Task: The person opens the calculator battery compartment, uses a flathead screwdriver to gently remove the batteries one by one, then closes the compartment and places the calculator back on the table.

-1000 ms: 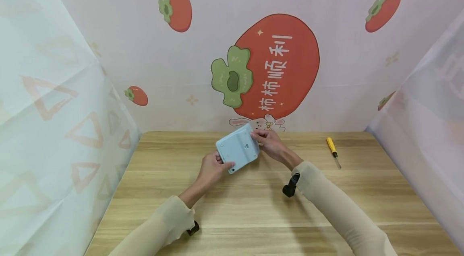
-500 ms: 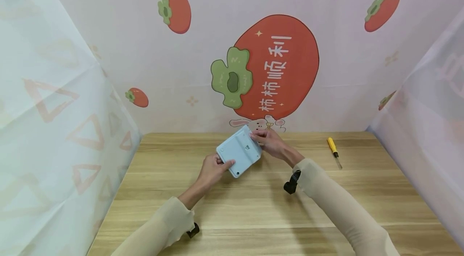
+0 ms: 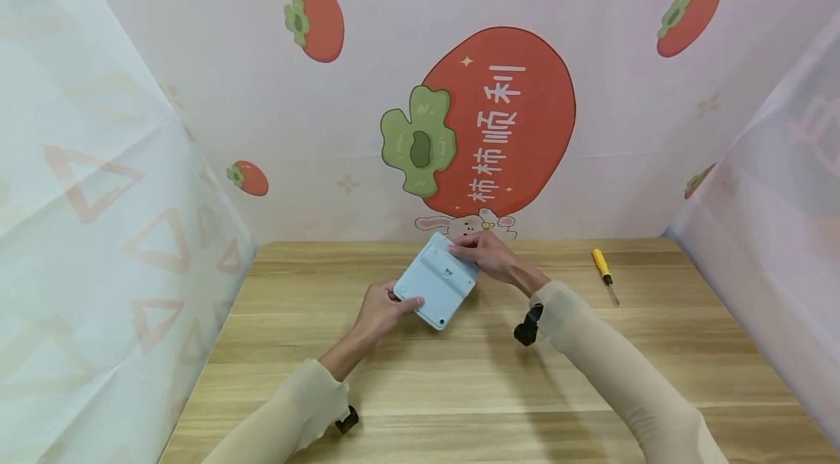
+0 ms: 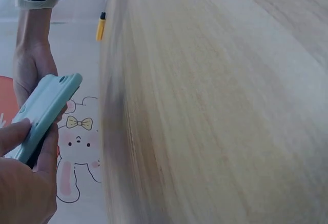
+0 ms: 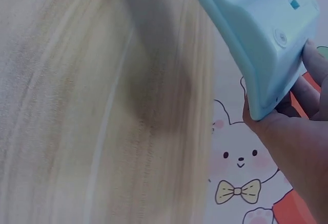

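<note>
A light blue device shaped like a desk calculator (image 3: 434,286) is held tilted above the table, its back toward me. The back has a thicker wedge along one side, a small latch and round screw holes. My left hand (image 3: 380,312) pinches its lower left edge, thumb on the back and fingers beneath. At the upper right, my right hand (image 3: 494,257) grips the thicker end. In the right wrist view, the fingers wrap the corner of the device (image 5: 264,34), near a screw hole. The left wrist view shows the device (image 4: 48,101) edge-on between both hands; its front is hidden.
A yellow-handled screwdriver (image 3: 602,271) lies on the wooden table (image 3: 420,398) to the right, its tip pointing toward me. Behind the table hangs a white cloth (image 3: 367,194) printed with persimmons and a rabbit. More cloth walls the left and right sides.
The device has turned clockwise in the hands, its lower corner swinging right and toward me. Both hands keep their hold and shift only slightly. The screwdriver stays put.
</note>
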`<state>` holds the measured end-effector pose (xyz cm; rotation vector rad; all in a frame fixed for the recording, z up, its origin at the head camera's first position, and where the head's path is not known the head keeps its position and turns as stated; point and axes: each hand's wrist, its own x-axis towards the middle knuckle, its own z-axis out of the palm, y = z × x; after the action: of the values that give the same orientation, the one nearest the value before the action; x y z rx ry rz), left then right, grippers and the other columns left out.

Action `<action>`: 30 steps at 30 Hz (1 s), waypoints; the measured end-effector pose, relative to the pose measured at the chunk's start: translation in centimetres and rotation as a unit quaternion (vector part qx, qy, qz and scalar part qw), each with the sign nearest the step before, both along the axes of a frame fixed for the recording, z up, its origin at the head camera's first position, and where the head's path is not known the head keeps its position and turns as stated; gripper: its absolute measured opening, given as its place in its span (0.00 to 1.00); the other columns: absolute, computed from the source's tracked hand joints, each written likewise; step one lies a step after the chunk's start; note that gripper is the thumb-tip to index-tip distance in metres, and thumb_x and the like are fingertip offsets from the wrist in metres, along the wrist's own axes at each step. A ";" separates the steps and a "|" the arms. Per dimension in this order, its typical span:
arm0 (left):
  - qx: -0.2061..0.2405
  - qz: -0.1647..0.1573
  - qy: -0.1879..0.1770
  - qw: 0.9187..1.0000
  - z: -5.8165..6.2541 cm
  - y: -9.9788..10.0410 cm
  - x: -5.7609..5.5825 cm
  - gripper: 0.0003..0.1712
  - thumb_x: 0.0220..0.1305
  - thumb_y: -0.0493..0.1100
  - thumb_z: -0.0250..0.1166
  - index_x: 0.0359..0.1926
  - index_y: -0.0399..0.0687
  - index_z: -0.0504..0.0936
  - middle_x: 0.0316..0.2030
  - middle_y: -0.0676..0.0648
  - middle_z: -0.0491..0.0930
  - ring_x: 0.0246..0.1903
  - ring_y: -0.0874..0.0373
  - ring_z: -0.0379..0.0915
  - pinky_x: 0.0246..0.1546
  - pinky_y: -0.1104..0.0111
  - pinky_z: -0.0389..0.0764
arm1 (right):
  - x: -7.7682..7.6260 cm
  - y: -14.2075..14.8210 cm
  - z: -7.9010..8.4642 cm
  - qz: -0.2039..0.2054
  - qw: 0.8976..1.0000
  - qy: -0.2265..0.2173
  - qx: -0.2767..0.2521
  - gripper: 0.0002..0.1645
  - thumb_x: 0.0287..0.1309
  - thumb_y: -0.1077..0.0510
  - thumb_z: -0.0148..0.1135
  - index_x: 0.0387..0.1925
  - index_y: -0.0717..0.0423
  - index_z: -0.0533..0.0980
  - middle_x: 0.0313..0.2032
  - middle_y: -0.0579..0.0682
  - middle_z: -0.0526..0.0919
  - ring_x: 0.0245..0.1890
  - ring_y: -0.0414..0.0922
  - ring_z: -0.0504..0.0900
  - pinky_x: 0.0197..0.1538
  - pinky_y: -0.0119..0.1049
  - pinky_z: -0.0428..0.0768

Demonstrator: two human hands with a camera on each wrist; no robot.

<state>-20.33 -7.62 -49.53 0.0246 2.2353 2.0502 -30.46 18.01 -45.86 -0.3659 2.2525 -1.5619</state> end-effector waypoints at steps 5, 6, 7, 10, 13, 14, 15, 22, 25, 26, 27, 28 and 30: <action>-0.025 -0.022 0.002 0.999 -0.2 -0.1 -0.1 0.13 0.63 0.32 0.74 0.47 0.27 0.87 0.39 0.37 0.90 0.36 0.59 0.85 0.43 0.60 0.90 | -0.1 0.0 0.7 0.016 0.998 0.027 0.057 0.22 0.74 0.50 0.67 0.62 0.54 0.84 0.47 0.53 0.86 0.41 0.47 0.82 0.44 0.36 0.81; -0.025 -0.028 -0.001 0.999 -0.3 -0.1 -0.1 0.13 0.65 0.33 0.73 0.48 0.27 0.87 0.40 0.36 0.90 0.37 0.58 0.86 0.45 0.57 0.90 | -0.1 -0.1 0.8 0.019 0.998 0.028 0.061 0.22 0.73 0.50 0.67 0.62 0.55 0.84 0.48 0.53 0.86 0.42 0.47 0.81 0.44 0.35 0.80; -0.024 -0.033 -0.006 0.999 -0.3 -0.1 -0.2 0.13 0.67 0.33 0.72 0.49 0.27 0.87 0.40 0.36 0.90 0.37 0.56 0.87 0.46 0.54 0.90 | -0.2 -0.1 0.9 0.022 0.997 0.029 0.065 0.21 0.73 0.50 0.67 0.61 0.55 0.84 0.50 0.54 0.87 0.43 0.46 0.81 0.45 0.35 0.80; -0.025 -0.046 -0.020 0.998 -0.4 -0.1 -0.2 0.13 0.71 0.34 0.69 0.51 0.27 0.87 0.41 0.35 0.90 0.38 0.55 0.89 0.48 0.51 0.90 | -0.5 -0.4 1.1 0.029 0.997 0.022 0.064 0.21 0.73 0.53 0.68 0.61 0.57 0.84 0.57 0.55 0.87 0.45 0.44 0.81 0.46 0.34 0.80; -0.032 -0.056 -0.025 0.998 -0.5 -0.1 -0.3 0.15 0.72 0.35 0.69 0.53 0.27 0.86 0.43 0.35 0.90 0.39 0.54 0.89 0.47 0.52 0.90 | -0.7 -0.6 1.3 0.036 0.997 0.017 0.069 0.21 0.72 0.54 0.68 0.62 0.58 0.83 0.63 0.57 0.85 0.44 0.43 0.82 0.45 0.33 0.82; -0.034 -0.059 -0.025 0.997 -0.5 -0.1 -0.3 0.15 0.72 0.35 0.68 0.54 0.27 0.85 0.44 0.35 0.90 0.39 0.54 0.89 0.47 0.53 0.90 | -0.7 -0.7 1.4 0.038 0.997 0.017 0.071 0.21 0.72 0.55 0.69 0.62 0.59 0.83 0.64 0.57 0.84 0.44 0.43 0.82 0.44 0.33 0.82; -0.036 -0.063 -0.026 0.997 -0.6 -0.1 -0.3 0.16 0.72 0.35 0.68 0.56 0.27 0.85 0.45 0.35 0.90 0.40 0.54 0.89 0.47 0.53 0.90 | -0.7 -0.7 1.5 0.041 0.996 0.019 0.077 0.22 0.72 0.55 0.69 0.62 0.59 0.82 0.64 0.57 0.83 0.43 0.43 0.82 0.44 0.33 0.82; -0.082 -0.101 -0.035 0.991 -0.8 -0.2 -0.7 0.15 0.71 0.36 0.70 0.52 0.28 0.86 0.44 0.37 0.90 0.41 0.55 0.88 0.44 0.58 0.91 | -1.2 -1.0 2.0 0.083 0.989 0.055 0.108 0.16 0.71 0.55 0.70 0.54 0.59 0.88 0.49 0.53 0.90 0.40 0.41 0.77 0.43 0.32 0.77; -0.100 -0.115 -0.036 0.988 -0.9 -0.2 -0.9 0.13 0.70 0.37 0.71 0.49 0.29 0.88 0.43 0.38 0.91 0.39 0.57 0.88 0.42 0.60 0.91 | -1.3 -1.1 2.1 0.096 0.986 0.065 0.121 0.13 0.70 0.55 0.70 0.48 0.58 0.90 0.42 0.48 0.88 0.38 0.40 0.74 0.42 0.33 0.73; -0.107 -0.117 -0.035 0.987 -0.9 -0.2 -1.0 0.13 0.70 0.37 0.71 0.49 0.30 0.88 0.42 0.39 0.91 0.38 0.57 0.88 0.42 0.61 0.90 | -1.4 -1.2 2.2 0.098 0.985 0.064 0.124 0.12 0.70 0.54 0.71 0.47 0.58 0.90 0.40 0.47 0.87 0.37 0.41 0.73 0.42 0.33 0.73; -0.115 -0.119 -0.034 0.986 -0.9 -0.2 -1.1 0.13 0.70 0.38 0.71 0.48 0.31 0.89 0.41 0.40 0.91 0.36 0.58 0.87 0.40 0.62 0.90 | -1.4 -1.2 2.2 0.101 0.984 0.065 0.129 0.12 0.70 0.54 0.71 0.47 0.58 0.91 0.39 0.47 0.85 0.37 0.41 0.73 0.42 0.33 0.72; -0.123 -0.120 -0.032 0.985 -1.0 -0.2 -1.1 0.12 0.70 0.38 0.72 0.47 0.32 0.89 0.40 0.41 0.92 0.35 0.59 0.86 0.38 0.64 0.89 | -1.5 -1.3 2.2 0.105 0.984 0.064 0.132 0.12 0.70 0.54 0.71 0.47 0.58 0.90 0.38 0.46 0.85 0.37 0.41 0.73 0.41 0.33 0.72; -0.138 -0.123 -0.029 0.982 -1.1 -0.2 -1.2 0.11 0.70 0.39 0.72 0.45 0.33 0.90 0.37 0.43 0.92 0.32 0.61 0.84 0.35 0.67 0.87 | -1.5 -1.5 2.2 0.111 0.982 0.064 0.138 0.13 0.70 0.55 0.71 0.48 0.58 0.90 0.39 0.46 0.85 0.37 0.41 0.74 0.42 0.33 0.73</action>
<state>-21.55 -7.79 -50.65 0.2032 2.3266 1.5867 -32.00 16.54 -43.65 -0.6279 2.3888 -1.1253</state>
